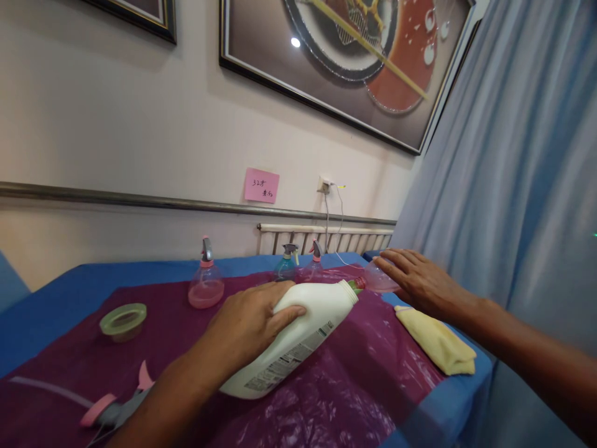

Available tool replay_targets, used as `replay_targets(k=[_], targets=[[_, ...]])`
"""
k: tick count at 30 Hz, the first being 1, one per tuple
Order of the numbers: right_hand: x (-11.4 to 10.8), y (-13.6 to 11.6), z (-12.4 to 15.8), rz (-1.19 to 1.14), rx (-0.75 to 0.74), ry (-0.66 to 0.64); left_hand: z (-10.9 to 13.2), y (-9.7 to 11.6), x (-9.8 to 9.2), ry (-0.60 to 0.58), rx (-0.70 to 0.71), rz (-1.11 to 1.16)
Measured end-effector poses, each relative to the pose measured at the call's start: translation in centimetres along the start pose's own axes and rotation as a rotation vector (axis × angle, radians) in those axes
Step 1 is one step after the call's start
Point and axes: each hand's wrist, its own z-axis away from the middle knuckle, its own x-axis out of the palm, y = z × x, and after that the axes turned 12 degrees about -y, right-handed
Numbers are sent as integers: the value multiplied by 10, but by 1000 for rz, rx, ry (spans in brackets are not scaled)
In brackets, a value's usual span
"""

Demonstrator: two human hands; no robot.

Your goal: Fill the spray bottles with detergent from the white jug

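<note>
White bottle (pixel 303 336): aslant, mouth (pixel 349 291) raised rightward, near the green-and-red piece (pixel 357 284).
Left hand (pixel 249 317): clamped round the white bottle.
Right hand (pixel 410 274): fingers against the clear vessel (pixel 380 281), right of the white bottle; whether gripping, cannot tell.
Mouth: probably best kept steady, tilted gradually.
Purple sheet (pixel 364 367): likely room on the white bottle's near right, bounded farther right by yellow cloth (pixel 436 341).

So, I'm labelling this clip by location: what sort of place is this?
Perhaps a ward or treatment room, though I can't be sure: a long blue curtain hangs at the right, a metal rail runs along the wall, with a white railing below it.
</note>
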Motion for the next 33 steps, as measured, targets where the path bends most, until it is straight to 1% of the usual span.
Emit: replay_targets(k=[15, 27, 33], targets=[[-1, 2, -1, 43, -4, -2, 0, -1, 1, 18, 12, 11], [-7, 1, -5, 68, -27, 34, 1, 1, 2, 8, -7, -7], [-11, 4, -8, 111, -46, 28, 1, 1, 1, 7, 6, -10]])
